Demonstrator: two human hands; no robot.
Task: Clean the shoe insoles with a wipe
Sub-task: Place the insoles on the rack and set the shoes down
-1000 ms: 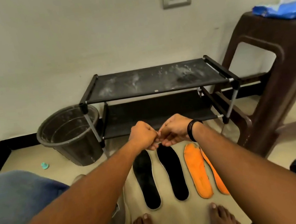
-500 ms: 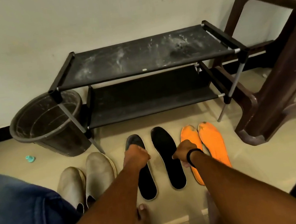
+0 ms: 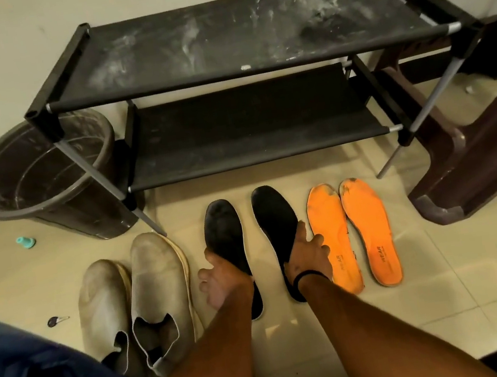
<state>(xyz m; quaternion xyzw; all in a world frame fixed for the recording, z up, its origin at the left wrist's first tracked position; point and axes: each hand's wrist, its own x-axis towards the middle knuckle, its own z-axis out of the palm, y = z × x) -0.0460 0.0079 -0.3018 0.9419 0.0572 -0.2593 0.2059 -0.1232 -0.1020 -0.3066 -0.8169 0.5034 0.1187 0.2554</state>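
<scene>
On the floor, both hands (image 3: 263,266) spread open over black insoles (image 3: 274,216).

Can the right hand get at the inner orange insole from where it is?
Probably yes. The right hand lies on the right black insole, fingers spread and already touching the orange insole beside it. Nothing lies on the orange one.

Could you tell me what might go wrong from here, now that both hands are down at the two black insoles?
1. No wipe shows in either hand: the left hand and right hand may only smear dirt on the black insoles.
2. The right hand's fingers spread onto the nearer orange insole, so lifting could nudge it.
3. The dusty shoe rack stands close behind; cleaned insoles set there would pick up dust.
</scene>
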